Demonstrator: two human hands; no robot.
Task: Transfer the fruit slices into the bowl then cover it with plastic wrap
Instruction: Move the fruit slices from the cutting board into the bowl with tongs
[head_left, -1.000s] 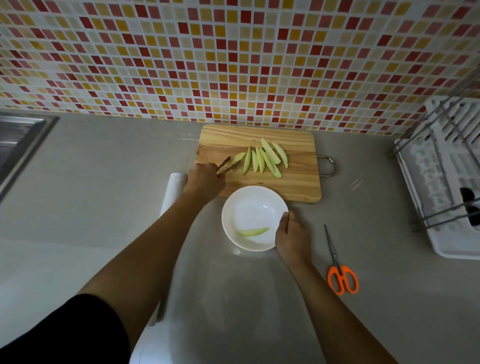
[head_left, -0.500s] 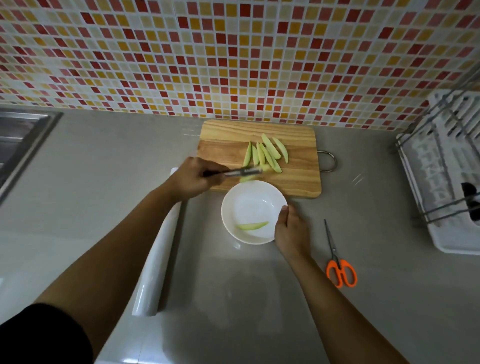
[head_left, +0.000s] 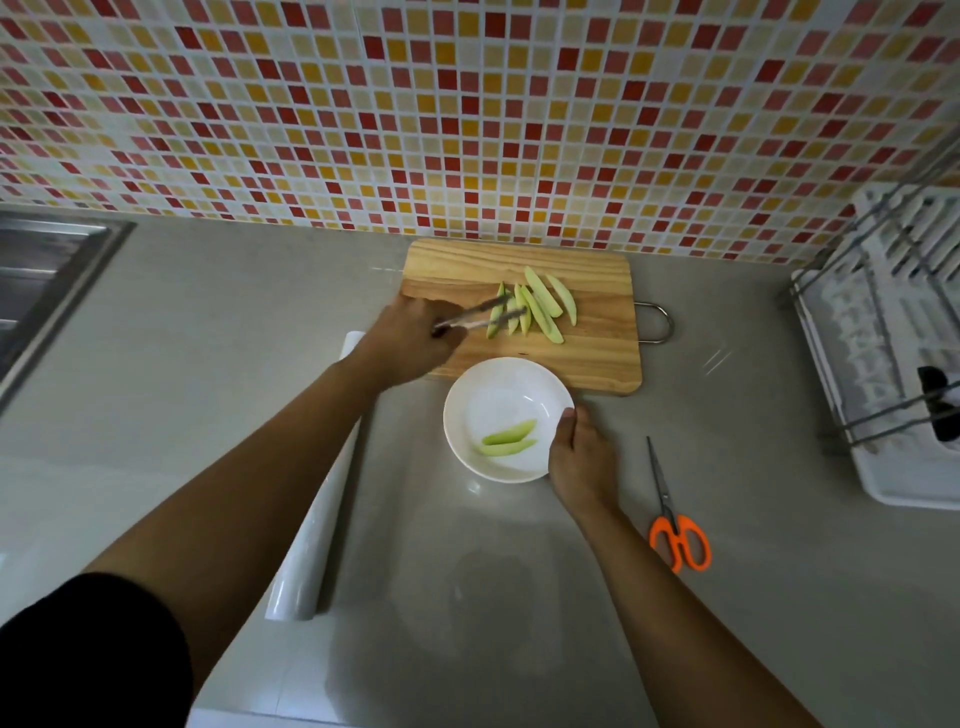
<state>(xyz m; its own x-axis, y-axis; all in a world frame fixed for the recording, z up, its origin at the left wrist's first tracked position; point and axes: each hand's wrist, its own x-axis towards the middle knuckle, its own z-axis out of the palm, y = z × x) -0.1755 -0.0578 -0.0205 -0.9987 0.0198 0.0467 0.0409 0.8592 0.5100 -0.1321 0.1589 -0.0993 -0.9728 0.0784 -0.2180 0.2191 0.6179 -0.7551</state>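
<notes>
Several pale green fruit slices (head_left: 540, 305) lie on a wooden cutting board (head_left: 597, 358) by the tiled wall. My left hand (head_left: 410, 343) holds metal tongs (head_left: 480, 317) whose tips straddle the leftmost slice (head_left: 497, 317) on the board. In front of the board stands a white bowl (head_left: 498, 395) with two slices (head_left: 508, 440) inside. My right hand (head_left: 582, 457) grips the bowl's right rim. A roll of plastic wrap (head_left: 311, 530) lies on the counter under my left forearm.
Orange-handled scissors (head_left: 675, 525) lie to the right of the bowl. A white dish rack (head_left: 893, 343) stands at the far right. A steel sink (head_left: 47, 275) is at the far left. The counter (head_left: 208, 322) is grey.
A second slice now lies in the bowl. My left hand has swung the tongs back from the bowl's rim up to the slices on the board. My right hand stays on the bowl.
</notes>
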